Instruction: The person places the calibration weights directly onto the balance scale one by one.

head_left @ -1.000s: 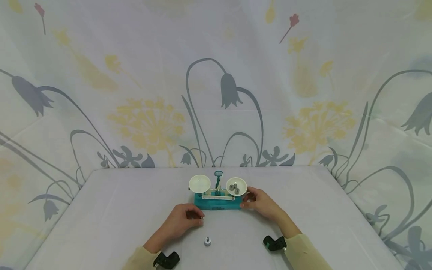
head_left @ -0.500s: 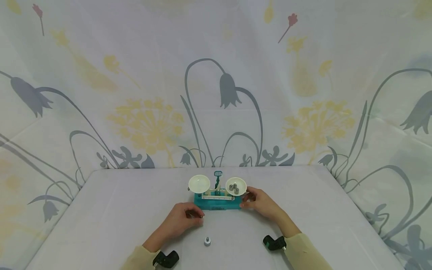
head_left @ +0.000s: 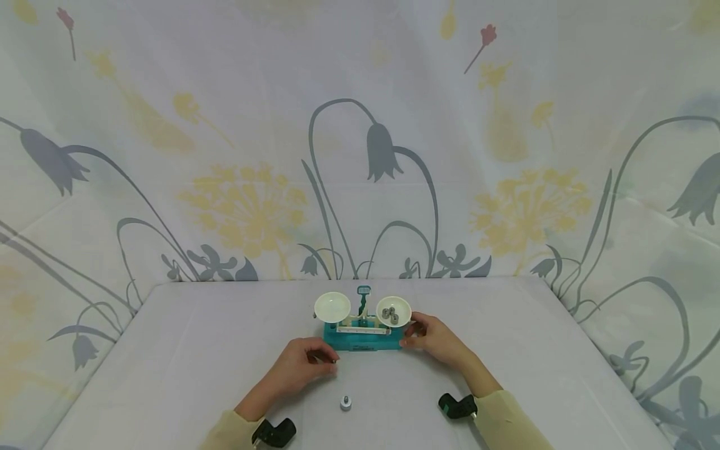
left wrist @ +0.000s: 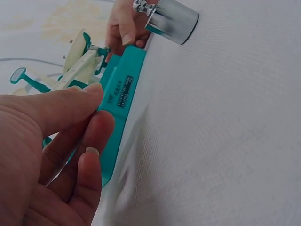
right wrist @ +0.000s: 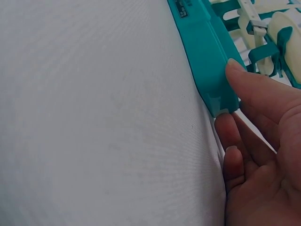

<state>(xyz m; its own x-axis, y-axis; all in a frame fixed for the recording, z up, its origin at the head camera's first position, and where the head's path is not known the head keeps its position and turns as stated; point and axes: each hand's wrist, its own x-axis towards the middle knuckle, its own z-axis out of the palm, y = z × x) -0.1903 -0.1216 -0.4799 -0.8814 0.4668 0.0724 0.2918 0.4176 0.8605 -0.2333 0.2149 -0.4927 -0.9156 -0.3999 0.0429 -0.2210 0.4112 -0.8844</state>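
Note:
A teal balance scale (head_left: pixel 362 340) with two cream pans stands on the white-covered table. Several small metal weights (head_left: pixel 390 314) lie in its right pan; the left pan (head_left: pixel 332 307) holds nothing. My right hand (head_left: pixel 435 338) grips the right end of the base, thumb on top and fingers at the end, as the right wrist view confirms. In front of the base's left part, my left hand (head_left: pixel 300 369) holds thumb and fingertips together on a tiny dark piece, mostly hidden, its kind unclear. A larger knobbed metal weight (head_left: pixel 345 403) stands upright in front of the scale.
A floral-patterned cloth (head_left: pixel 360 137) hangs behind the table and at both sides. The table's far edge runs just behind the scale. A black wrist device (head_left: pixel 457 406) sits at the right sleeve, another (head_left: pixel 275 432) at the left.
My left hand has shifted very slightly left. The right hand, the scale and the weights stay as they were.

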